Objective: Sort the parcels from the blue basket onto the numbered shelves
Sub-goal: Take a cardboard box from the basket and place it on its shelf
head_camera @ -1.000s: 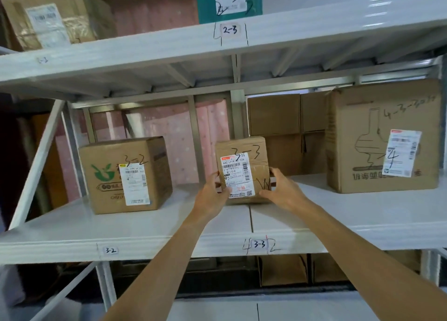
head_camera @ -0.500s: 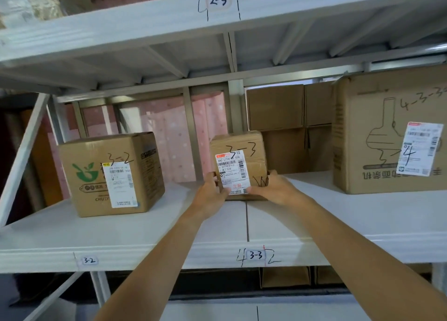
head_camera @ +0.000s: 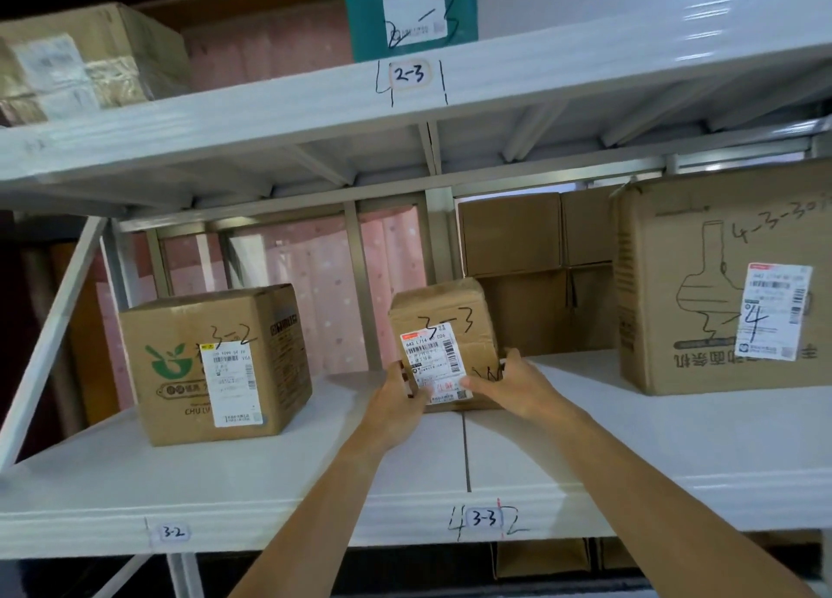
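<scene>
A small cardboard parcel (head_camera: pixel 445 314) marked "3-3" with a white shipping label stands on the white shelf (head_camera: pixel 315 476), just behind the edge tag "3-3" (head_camera: pixel 483 518). My left hand (head_camera: pixel 396 399) holds its lower left front corner. My right hand (head_camera: pixel 517 386) holds its lower right side, the thumb lying across the bottom of the label. The blue basket is out of view.
A box marked "3-2" (head_camera: pixel 216 363) sits to the left above the tag "3-2" (head_camera: pixel 174 532). A tall box marked "4-3-30" (head_camera: pixel 720 282) stands at right. Above, shelf "2-3" (head_camera: pixel 409 75) carries a teal parcel (head_camera: pixel 405 7) and a taped box (head_camera: pixel 81 61).
Both hands have stayed on the small parcel, which sits slightly deeper on the shelf. My head tilted down and then back up, so the shelves shifted in the view.
</scene>
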